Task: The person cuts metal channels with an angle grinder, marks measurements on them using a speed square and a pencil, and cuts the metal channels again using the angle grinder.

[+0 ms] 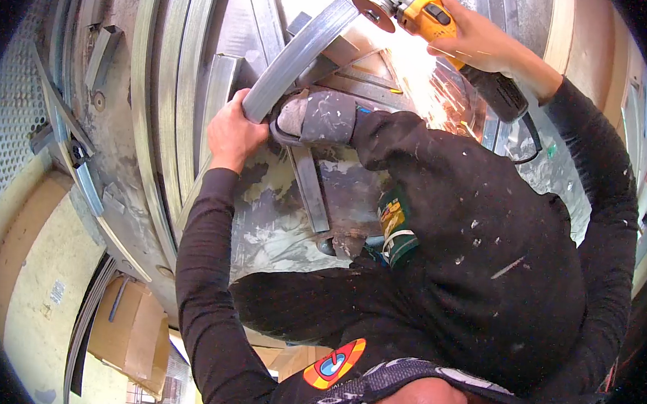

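Observation:
My right hand (470,37) is wrapped around a yellow and black angle grinder (431,16) at the top of the view. Its thin reddish-brown disc (373,14) is at the far end of a grey metal tube (303,56). Bright sparks (427,79) stream from there down to the right, beside my leg. My left hand (233,133) grips the tube's near end, with the thumb over its edge. A shoe (321,117) with grey patches is close against the tube, under its near half. Whether the disc has cut through is hidden by glare.
Long metal bars (149,80) lie side by side on the left. A short tube piece (103,55) and another tube (311,190) rest on the stained floor. The grinder's black cable (538,141) curves beside my right forearm. A cardboard box (130,327) stands at the lower left.

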Demonstrator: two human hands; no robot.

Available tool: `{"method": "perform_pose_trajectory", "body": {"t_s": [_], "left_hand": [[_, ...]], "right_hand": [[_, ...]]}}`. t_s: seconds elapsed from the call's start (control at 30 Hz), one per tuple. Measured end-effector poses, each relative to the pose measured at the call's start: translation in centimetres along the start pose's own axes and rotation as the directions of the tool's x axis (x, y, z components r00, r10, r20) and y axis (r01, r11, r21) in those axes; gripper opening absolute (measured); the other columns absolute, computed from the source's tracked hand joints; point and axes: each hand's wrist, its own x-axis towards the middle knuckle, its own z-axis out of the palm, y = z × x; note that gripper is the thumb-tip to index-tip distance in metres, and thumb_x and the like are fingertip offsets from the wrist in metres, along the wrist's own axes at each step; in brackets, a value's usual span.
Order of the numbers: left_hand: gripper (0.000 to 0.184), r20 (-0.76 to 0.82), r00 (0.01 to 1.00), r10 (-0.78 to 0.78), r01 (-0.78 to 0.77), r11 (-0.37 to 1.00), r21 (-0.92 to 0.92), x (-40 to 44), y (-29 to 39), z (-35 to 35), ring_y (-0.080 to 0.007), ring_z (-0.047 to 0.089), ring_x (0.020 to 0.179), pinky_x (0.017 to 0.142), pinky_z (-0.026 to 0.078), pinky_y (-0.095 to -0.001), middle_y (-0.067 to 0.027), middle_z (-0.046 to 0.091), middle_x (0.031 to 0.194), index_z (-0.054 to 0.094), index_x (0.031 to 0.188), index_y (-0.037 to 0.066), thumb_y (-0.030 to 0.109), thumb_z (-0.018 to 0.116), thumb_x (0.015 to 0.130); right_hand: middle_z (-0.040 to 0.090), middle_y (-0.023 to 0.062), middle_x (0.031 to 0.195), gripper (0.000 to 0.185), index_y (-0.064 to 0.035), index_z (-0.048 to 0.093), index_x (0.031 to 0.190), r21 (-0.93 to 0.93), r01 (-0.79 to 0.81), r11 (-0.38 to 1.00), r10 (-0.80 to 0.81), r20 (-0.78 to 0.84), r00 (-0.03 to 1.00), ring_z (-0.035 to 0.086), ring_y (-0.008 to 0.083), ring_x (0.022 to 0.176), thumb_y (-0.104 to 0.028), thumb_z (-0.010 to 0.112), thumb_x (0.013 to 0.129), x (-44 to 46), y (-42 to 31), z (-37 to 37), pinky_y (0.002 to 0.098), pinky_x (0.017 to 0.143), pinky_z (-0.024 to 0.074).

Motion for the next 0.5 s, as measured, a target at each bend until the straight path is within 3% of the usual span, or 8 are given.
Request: {"method": "perform_pose_trajectory", "body": {"t_s": [0.03,0.07,0.1,0.17,0.23,0.37,0.43,0.5], "left_hand": [[0.05,-0.004,1.0,0.004,-0.004,1.0,0.0,0.0,0.0,0.0,-0.0385,0.07,0.093,0.079,0.056,-0.0476,-0.0155,0.073,0.101,0.067,0.12,0.02,0.022,0.073,0.07],[0.05,-0.008,1.0,0.008,-0.008,1.0,-0.001,0.0,0.0,0.0,-0.0385,0.07,0.094,0.079,0.056,-0.0476,-0.0156,0.073,0.101,0.068,0.12,0.02,0.021,0.072,0.07],[0.05,-0.008,1.0,0.009,-0.009,1.0,-0.001,0.0,0.0,0.0,-0.0385,0.07,0.094,0.079,0.056,-0.0476,-0.0156,0.073,0.101,0.068,0.12,0.02,0.021,0.072,0.07],[0.05,-0.007,1.0,0.002,-0.002,1.0,-0.006,0.0,0.1,0.0,-0.0385,0.07,0.094,0.079,0.056,-0.0475,-0.0155,0.073,0.101,0.068,0.119,0.02,0.021,0.072,0.07],[0.049,-0.01,1.0,0.004,-0.004,1.0,0.001,-0.1,0.1,0.0,-0.0385,0.07,0.094,0.079,0.056,-0.0475,-0.0154,0.073,0.101,0.068,0.119,0.019,0.021,0.072,0.07],[0.048,-0.023,1.0,0.006,-0.006,1.0,0.004,-0.1,0.1,0.1,-0.0384,0.07,0.094,0.08,0.056,-0.0475,-0.0147,0.074,0.101,0.068,0.118,0.019,0.021,0.071,0.07],[0.048,-0.035,0.999,0.016,-0.016,1.0,0.005,-0.1,0.1,0.1,-0.038,0.07,0.093,0.078,0.056,-0.0472,-0.0141,0.074,0.101,0.068,0.118,0.02,0.021,0.07,0.07],[0.048,-0.044,0.999,0.023,-0.023,1.0,0.007,-0.3,-0.2,0.4,-0.0377,0.07,0.092,0.077,0.056,-0.047,-0.0135,0.074,0.101,0.068,0.117,0.02,0.02,0.07,0.069]], "right_hand": [[0.058,0.0252,0.128,0.093,0.0041,0.017,0.154,-0.154,0.153,0.976,-0.169,-0.094,0.981,0.066,0.0255,0.096,-0.033,0.072,0.089,0.5,-0.2,0.5,0.0347,0.08,0.0568],[0.058,0.0252,0.128,0.093,0.0041,0.017,0.154,-0.155,0.153,0.976,-0.169,-0.094,0.981,0.066,0.0255,0.096,-0.033,0.072,0.089,0.0,-0.1,-0.2,0.0347,0.08,0.0568],[0.059,0.0252,0.125,0.093,0.0041,0.017,0.154,-0.008,0.037,0.999,-0.037,0.025,0.999,0.066,0.0248,0.093,-0.033,0.072,0.089,-1.6,-3.6,-1.8,0.0339,0.078,0.0568],[0.06,0.0252,0.123,0.093,0.0042,0.017,0.154,0.121,-0.098,0.988,0.078,0.159,0.984,0.066,0.0242,0.09,-0.034,0.071,0.089,-2.1,-5.1,-2.2,0.0331,0.075,0.0569],[0.063,0.0235,0.116,0.092,0.004,0.019,0.154,-0.004,-0.2,0.98,0.199,0.063,0.978,0.066,0.0248,0.086,-0.033,0.072,0.089,-0.7,-3.8,-0.9,0.035,0.074,0.0568],[0.063,0.0219,0.113,0.09,0.0039,0.021,0.153,-0.062,-0.167,0.984,0.166,-0.014,0.986,0.066,0.0241,0.086,-0.032,0.072,0.088,-1.0,-3.7,-0.7,0.0349,0.073,0.0565],[0.064,0.0207,0.115,0.09,0.0019,0.02,0.154,0.021,-0.069,0.997,0.07,-0.014,0.997,0.066,0.024,0.086,-0.032,0.071,0.089,-1.8,-4.5,-1.2,0.0343,0.075,0.0566],[0.063,0.0203,0.116,0.09,0.0003,0.019,0.156,0.044,-0.073,0.996,0.073,-0.003,0.997,0.065,0.0241,0.086,-0.033,0.07,0.089,-1.4,-3.1,-0.9,0.034,0.075,0.0559]]}}
